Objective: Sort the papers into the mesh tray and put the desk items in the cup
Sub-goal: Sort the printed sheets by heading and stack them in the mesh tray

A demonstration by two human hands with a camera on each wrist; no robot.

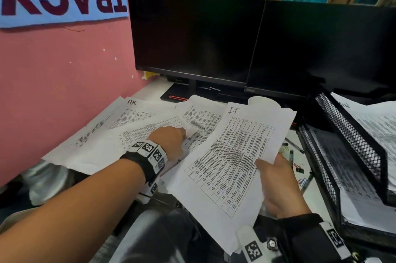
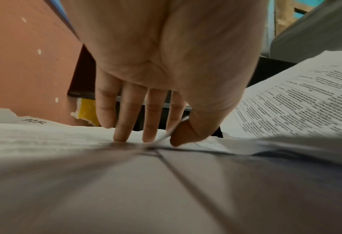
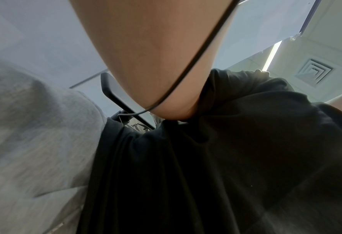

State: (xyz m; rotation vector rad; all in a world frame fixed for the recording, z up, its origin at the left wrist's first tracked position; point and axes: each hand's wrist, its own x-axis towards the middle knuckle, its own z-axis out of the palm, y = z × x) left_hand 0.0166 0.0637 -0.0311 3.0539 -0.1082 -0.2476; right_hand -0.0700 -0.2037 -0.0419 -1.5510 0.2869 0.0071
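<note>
Printed papers (image 1: 111, 138) lie spread over the desk, one marked "HR" (image 1: 137, 112). My left hand (image 1: 171, 140) is down on them. In the left wrist view its thumb and forefinger (image 2: 167, 137) pinch the lifted edge of one sheet (image 2: 202, 143), while the other fingertips (image 2: 122, 136) touch the paper. My right hand (image 1: 276, 181) holds a table-printed sheet marked "I.T" (image 1: 231, 162) by its right edge, thumb on top, raised above the desk. The black mesh tray (image 1: 351, 149) stands at the right with papers in its tiers. A white cup (image 1: 264, 100) peeks out behind the I.T sheet. The right wrist view shows no hand.
Two dark monitors (image 1: 197, 35) stand at the back of the desk, and a pink wall (image 1: 53, 82) closes the left side. A pen (image 1: 294, 145), a binder clip (image 1: 299, 169) and other small items lie between the I.T sheet and the tray.
</note>
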